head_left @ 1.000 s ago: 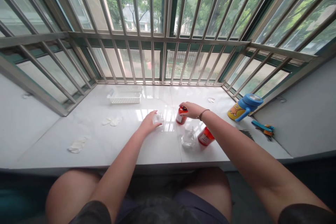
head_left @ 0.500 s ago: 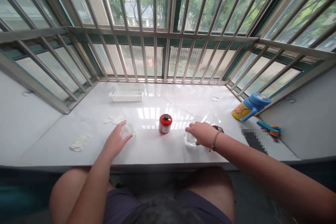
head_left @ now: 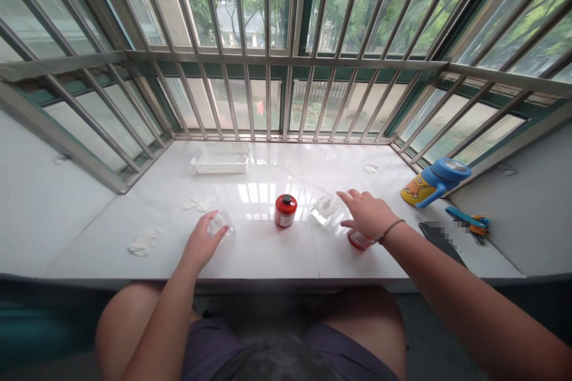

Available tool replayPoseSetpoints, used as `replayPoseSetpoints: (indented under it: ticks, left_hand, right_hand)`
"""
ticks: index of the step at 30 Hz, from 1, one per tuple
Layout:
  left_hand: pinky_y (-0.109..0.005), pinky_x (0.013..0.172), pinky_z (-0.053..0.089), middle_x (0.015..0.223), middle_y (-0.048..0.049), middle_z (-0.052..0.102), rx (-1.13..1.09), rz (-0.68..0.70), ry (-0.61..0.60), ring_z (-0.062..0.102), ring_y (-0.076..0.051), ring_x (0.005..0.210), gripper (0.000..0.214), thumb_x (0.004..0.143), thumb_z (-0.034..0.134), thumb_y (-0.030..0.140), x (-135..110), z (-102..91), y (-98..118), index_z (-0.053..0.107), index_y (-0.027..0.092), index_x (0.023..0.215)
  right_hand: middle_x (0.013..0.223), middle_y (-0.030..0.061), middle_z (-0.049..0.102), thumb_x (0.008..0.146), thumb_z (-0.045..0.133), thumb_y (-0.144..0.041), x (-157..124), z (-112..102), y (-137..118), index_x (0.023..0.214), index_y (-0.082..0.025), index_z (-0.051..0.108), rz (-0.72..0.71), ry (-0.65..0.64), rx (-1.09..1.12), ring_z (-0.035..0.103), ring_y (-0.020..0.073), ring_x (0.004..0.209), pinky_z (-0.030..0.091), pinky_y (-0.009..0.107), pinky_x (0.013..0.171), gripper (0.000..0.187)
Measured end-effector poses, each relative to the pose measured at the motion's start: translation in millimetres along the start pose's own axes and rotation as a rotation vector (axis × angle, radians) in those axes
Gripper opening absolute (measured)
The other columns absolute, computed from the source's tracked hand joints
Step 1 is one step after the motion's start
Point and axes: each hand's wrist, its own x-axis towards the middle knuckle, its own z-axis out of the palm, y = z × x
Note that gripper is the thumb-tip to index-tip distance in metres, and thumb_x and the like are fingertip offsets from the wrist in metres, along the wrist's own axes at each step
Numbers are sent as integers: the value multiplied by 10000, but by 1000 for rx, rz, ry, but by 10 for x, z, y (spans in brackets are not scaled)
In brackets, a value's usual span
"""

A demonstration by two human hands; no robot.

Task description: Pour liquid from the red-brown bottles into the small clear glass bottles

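Observation:
My left hand (head_left: 202,244) is curled round a small clear plastic container (head_left: 227,224) on the white counter, thumb and fingers at its sides. Something whitish shows between the fingers, too blurred to name. My right hand (head_left: 370,215) is open, its fingers spread above a red bottle (head_left: 358,240), whose top the hand hides. Left of those fingertips lies another clear plastic container (head_left: 325,209), apart from the hand. A second red bottle (head_left: 285,212) with a dark cap stands upright between my hands.
White crumpled pieces (head_left: 143,243) lie at the left, with more (head_left: 199,203) behind my left hand and one (head_left: 370,168) at the back right. A white basket (head_left: 221,161) stands near the window bars. At the right are a blue-and-yellow cup (head_left: 433,181), a blue-and-orange tool (head_left: 469,220) and a dark flat object (head_left: 440,243).
My right hand has let go of the clear container and moved right, its fingers spreading. That container now lies farther back on the counter. My left hand stays at its container.

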Motion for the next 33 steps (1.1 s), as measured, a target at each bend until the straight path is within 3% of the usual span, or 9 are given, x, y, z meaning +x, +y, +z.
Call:
replayPoseSetpoints:
  ticks: [5, 9, 12, 14, 17, 22, 27, 30, 33]
  left_hand:
    - [-496, 1241, 456, 1510, -87, 631, -89, 34, 11, 603, -318, 1419, 555, 911, 677, 586, -20, 114, -17, 607, 288, 1374]
    - [-498, 1236, 453, 1517, -81, 620, -126, 65, -44, 585, -315, 1431, 514, 908, 691, 558, -50, 148, 46, 625, 293, 1344]
    - [-488, 1245, 440, 1518, -79, 612, -143, 84, -58, 576, -305, 1437, 488, 919, 686, 539, -88, 173, 101, 625, 292, 1335]
    - [-483, 1250, 433, 1516, -84, 610, -153, 94, -67, 576, -299, 1435, 475, 932, 680, 529, -124, 198, 130, 620, 287, 1336]
    - [-486, 1248, 434, 1518, -91, 601, -155, 118, -81, 568, -294, 1443, 458, 954, 667, 515, -186, 242, 163, 614, 280, 1344]
    - [-475, 1236, 452, 1514, -97, 601, -163, 160, -95, 559, -290, 1459, 428, 967, 673, 487, -265, 296, 205, 625, 283, 1341]
    - [-479, 1287, 394, 1528, -108, 584, -162, 195, -117, 546, -289, 1471, 447, 979, 667, 462, -285, 325, 220, 610, 272, 1379]
    - [-483, 1321, 345, 1558, -120, 553, -169, 219, -136, 506, -291, 1512, 464, 1005, 628, 454, -283, 360, 216, 593, 259, 1425]
    - [-500, 1337, 317, 1592, -126, 522, -190, 229, -159, 468, -297, 1546, 462, 1027, 596, 438, -278, 417, 230, 587, 256, 1452]
  right_hand:
    - [1241, 168, 681, 641, 910, -304, -101, 244, 336, 1437, -207, 631, 68, -233, 70, 748, 344, 966, 515, 369, 756, 849]
    - [1364, 192, 645, 704, 854, -222, 3, 244, 508, 1503, -209, 583, 78, -152, 64, 721, 366, 1116, 536, 401, 888, 844]
    - [1592, 248, 488, 801, 804, -246, 73, 160, 526, 1556, -206, 525, 125, 22, 21, 567, 454, 1376, 496, 512, 1062, 806]
    - [1640, 250, 444, 870, 772, -298, 77, 113, 427, 1527, -185, 545, 110, 226, 10, 445, 475, 1488, 438, 572, 1150, 705]
    - [1530, 237, 559, 1024, 610, -391, 35, 119, 98, 1503, -156, 548, 9, 495, 137, 498, 397, 1451, 433, 534, 1190, 537]
    - [1567, 195, 556, 1002, 661, -347, 87, 348, -449, 1509, -223, 548, -161, 412, 190, 528, 377, 1442, 475, 538, 1163, 534]
    - [1628, 195, 496, 951, 705, -213, 393, 484, -450, 1489, -242, 568, -78, 329, 162, 605, 358, 1372, 549, 506, 1074, 557]
    - [1684, 244, 409, 952, 723, -246, 500, 410, -468, 1493, -198, 570, -31, 409, 168, 448, 432, 1524, 452, 613, 1176, 564]
    - [1689, 229, 398, 1026, 655, -358, 471, 323, -696, 1497, -189, 562, -127, 575, 340, 354, 399, 1596, 387, 621, 1246, 509]
